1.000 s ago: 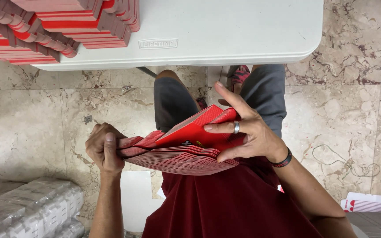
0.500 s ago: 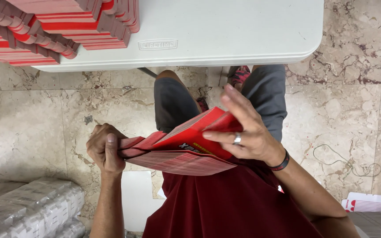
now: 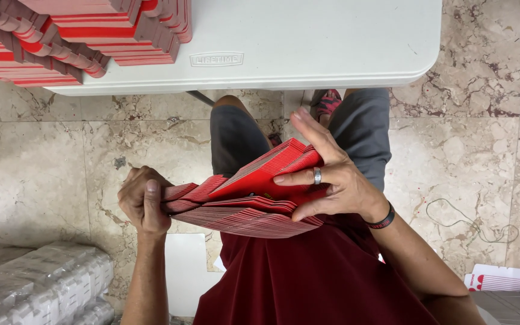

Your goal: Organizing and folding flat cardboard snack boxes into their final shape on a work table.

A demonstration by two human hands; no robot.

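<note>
Gripping one end of the stack of red flat cartons [image 3: 245,201], the left hand [image 3: 142,201] stays clenched on it, thumb pressed on top, just as half a second ago. The stack sits in front of the person's dark red shirt [image 3: 308,277], above the marble floor [image 3: 43,168]. On the other end, the right hand [image 3: 329,174] grasps the upper sheets; they fan a little wider now, its fingers stretched further toward the white table [image 3: 308,42].
</note>
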